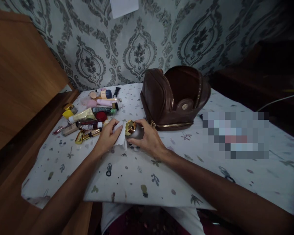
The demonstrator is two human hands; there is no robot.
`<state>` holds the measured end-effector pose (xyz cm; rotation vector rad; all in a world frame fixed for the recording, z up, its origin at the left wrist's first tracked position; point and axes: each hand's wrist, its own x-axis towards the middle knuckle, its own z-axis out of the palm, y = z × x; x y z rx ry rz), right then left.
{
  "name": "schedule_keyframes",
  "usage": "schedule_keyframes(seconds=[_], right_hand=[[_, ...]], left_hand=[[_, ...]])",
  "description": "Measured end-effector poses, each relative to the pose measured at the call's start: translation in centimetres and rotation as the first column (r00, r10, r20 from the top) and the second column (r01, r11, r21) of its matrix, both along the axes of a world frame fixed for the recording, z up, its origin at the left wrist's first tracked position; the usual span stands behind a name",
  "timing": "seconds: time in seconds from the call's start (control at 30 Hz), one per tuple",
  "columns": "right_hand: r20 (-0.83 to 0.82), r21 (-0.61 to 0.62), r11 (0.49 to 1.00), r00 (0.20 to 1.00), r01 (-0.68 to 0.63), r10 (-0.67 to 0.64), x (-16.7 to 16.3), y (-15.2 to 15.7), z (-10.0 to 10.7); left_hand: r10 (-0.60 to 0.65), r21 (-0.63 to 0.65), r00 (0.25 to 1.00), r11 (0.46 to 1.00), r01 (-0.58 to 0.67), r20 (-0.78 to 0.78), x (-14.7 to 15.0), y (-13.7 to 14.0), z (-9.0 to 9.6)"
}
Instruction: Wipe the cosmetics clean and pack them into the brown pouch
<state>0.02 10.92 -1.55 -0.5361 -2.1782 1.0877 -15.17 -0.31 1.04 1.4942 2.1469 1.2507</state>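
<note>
Between my hands is a small frosted bottle [136, 133] with a shiny gold cap [130, 127]. My right hand [149, 138] is wrapped round the bottle's body, thumb on the near side. A white tissue [122, 138] is pinched in my left hand [110, 135], right beside the gold cap; whether it touches the cap I cannot tell. Behind my right hand stands a brown leather cosmetic bag [156, 98], unzipped, its dark inside showing. Left of my left hand lies a cluster of makeup items, among them a dark red bottle [88, 124] and a cream tube [82, 115].
A white patterned cloth [127, 182] covers the table. Gold tubes [91, 134] and a red round compact [101, 116] lie close to my left hand. A wooden panel [24, 62] rises at left, and a patterned wall [127, 42] stands behind. At right, one patch is pixelated.
</note>
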Motion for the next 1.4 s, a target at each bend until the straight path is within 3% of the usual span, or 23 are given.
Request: schedule_keyframes(seconds=[0.2, 0.37, 0.5, 0.63, 0.73, 0.83, 0.93, 1.07, 1.13, 1.2, 1.4], right_hand=[[-0.029, -0.043, 0.999, 0.999, 0.019, -0.021, -0.2, 0.2, -0.1], [-0.064, -0.054, 0.998, 0.997, 0.037, -0.041, -0.3, 0.2, -0.2], [-0.063, -0.049, 0.998, 0.997, 0.038, -0.041, -0.2, 0.0, -0.2], [-0.089, -0.090, 0.996, 0.996, 0.001, -0.009, -0.4, 0.2, -0.4], [-0.176, -0.217, 0.970, 0.982, -0.111, 0.073, -0.6, 0.7, -0.6], [-0.254, -0.370, 0.885, 0.947, -0.281, 0.195, -0.6, 1.1, -0.2], [-0.311, -0.528, 0.741, 0.907, -0.414, 0.285, -0.3, 1.2, 0.3], [-0.414, -0.675, 0.484, 0.829, -0.557, 0.376, 0.2, 1.2, 0.8], [-0.442, -0.683, 0.416, 0.794, -0.600, 0.419, 0.4, 1.2, 1.0], [-0.425, -0.673, 0.436, 0.795, -0.598, 0.433, 0.4, 1.2, 1.1], [-0.170, -0.512, 0.704, 0.861, -0.493, 0.479, 0.2, 0.5, 0.8]], left_hand=[[-0.018, 0.078, 0.996, 0.997, 0.024, -0.087, 0.8, -0.1, 0.3], [-0.018, 0.131, 0.968, 0.990, 0.052, -0.250, 1.4, -0.2, 0.4], [0.000, 0.060, 0.940, 0.998, 0.022, -0.341, 2.1, -0.5, 0.1], [0.005, 0.016, 0.942, 1.000, 0.001, -0.334, 2.2, -0.4, 0.0], [0.009, 0.038, 0.962, 0.999, 0.002, -0.271, 1.7, -0.2, 0.2], [0.002, 0.082, 0.991, 0.997, 0.010, -0.136, 1.1, -0.1, 0.7], [-0.060, 0.104, 0.993, 0.993, 0.049, 0.106, 0.7, -0.3, 1.2], [-0.161, 0.125, 0.882, 0.985, 0.117, 0.443, 0.5, -0.6, 1.5], [-0.177, 0.143, 0.835, 0.983, 0.119, 0.521, 0.5, -0.7, 1.4], [-0.168, 0.161, 0.819, 0.983, 0.093, 0.549, 0.5, -0.7, 1.2], [-0.147, 0.097, 0.913, 0.988, 0.119, 0.380, 0.6, -0.7, 0.9]])
